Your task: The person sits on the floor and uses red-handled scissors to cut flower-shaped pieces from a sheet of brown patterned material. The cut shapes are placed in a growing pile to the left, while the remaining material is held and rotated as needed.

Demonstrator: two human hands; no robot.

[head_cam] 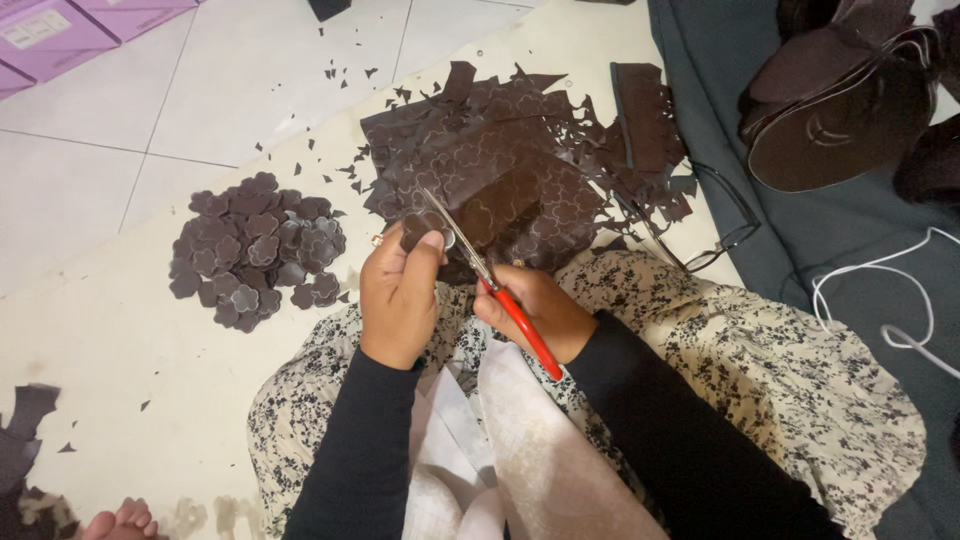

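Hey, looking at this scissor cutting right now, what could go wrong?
The left hand pinches a small brown piece right beside the scissors blades, so the thumb could get nicked. The eyeglasses lie by the uncut sheets and might get pressed or scratched. Scraps litter the floor.

Long black sleeves (pixel 640 400) to the wrists, over a cream garment (pixel 800 370) with small dark floral print.

Bright even indoor light, soft shadows, sharp focus
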